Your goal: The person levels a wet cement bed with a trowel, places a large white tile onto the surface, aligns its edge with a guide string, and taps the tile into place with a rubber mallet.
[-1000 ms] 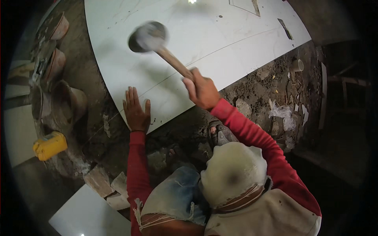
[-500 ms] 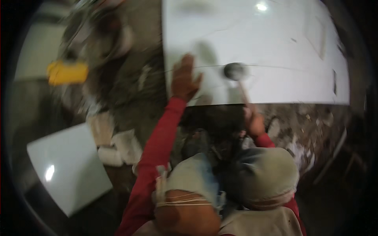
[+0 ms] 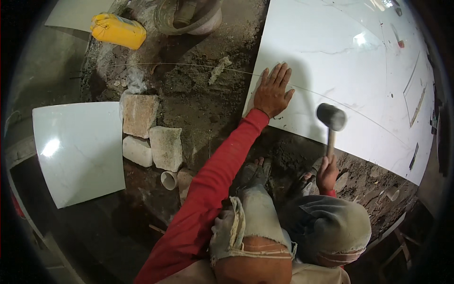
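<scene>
My left hand [image 3: 273,91] lies flat with fingers spread on a large white marble-patterned tile [image 3: 312,66], close to its left edge. My right hand [image 3: 327,174] is wrapped round the wooden handle of a rubber mallet [image 3: 332,117]. The mallet's dark head is up, over the near part of the tile; how far it is from the surface I cannot tell. A thin string [image 3: 189,65] runs from the left over the soil and on across the tile, passing near my left fingers.
A loose white tile [image 3: 80,156] stands at the left beside several rough blocks [image 3: 140,113] and a short pipe piece [image 3: 169,180]. Farther back are a yellow jerrycan [image 3: 118,31] and a bucket [image 3: 208,23]. Dark soil [image 3: 198,94] borders the tile. A small red-tipped item [image 3: 401,44] lies on it.
The view has turned, so the surroundings sit differently in the picture. My left hand stays flat on the tile. The mallet stays in my right hand, now farther from my left hand.
</scene>
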### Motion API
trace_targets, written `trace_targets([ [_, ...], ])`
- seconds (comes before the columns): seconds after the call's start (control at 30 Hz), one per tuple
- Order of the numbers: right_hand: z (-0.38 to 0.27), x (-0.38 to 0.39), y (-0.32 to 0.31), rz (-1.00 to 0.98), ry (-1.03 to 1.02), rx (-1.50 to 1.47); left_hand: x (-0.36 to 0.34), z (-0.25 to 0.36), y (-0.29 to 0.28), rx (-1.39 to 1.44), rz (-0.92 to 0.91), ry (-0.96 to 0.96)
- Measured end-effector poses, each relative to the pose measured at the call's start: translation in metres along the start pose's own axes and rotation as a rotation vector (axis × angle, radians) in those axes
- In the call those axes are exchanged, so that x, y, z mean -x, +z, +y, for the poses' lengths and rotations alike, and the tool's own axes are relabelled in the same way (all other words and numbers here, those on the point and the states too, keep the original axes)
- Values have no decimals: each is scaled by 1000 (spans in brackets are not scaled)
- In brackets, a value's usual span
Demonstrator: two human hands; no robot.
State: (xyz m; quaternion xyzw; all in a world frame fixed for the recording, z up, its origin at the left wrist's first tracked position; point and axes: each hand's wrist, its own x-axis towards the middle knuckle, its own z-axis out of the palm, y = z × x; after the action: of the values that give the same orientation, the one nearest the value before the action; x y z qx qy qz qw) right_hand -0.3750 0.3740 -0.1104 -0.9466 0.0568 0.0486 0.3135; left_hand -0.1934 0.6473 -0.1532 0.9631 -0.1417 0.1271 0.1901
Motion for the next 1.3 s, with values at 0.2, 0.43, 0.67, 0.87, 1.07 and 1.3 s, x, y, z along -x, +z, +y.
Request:
trace_targets([
  [0.2,18,13,4,258,-86,-72,34,45,-2,-45,-39,-76],
  [0.43,20,22,0,179,-7,41,76,45,-21,57,-150,-150],
  [0.67,46,30,-5,170,65,40,67,50,-16,-28,-176,-89],
  [0.87,-2,-1,-35,100,132,-162,67,54,-22,-43,-220,-108],
  [1.07,-52,-100,-41,345,-53,-385,-4,62,-11,80,-251,126],
  [1.3,-64,-211,-21,242,-2,-61,-31,43,0,30,-161,92],
])
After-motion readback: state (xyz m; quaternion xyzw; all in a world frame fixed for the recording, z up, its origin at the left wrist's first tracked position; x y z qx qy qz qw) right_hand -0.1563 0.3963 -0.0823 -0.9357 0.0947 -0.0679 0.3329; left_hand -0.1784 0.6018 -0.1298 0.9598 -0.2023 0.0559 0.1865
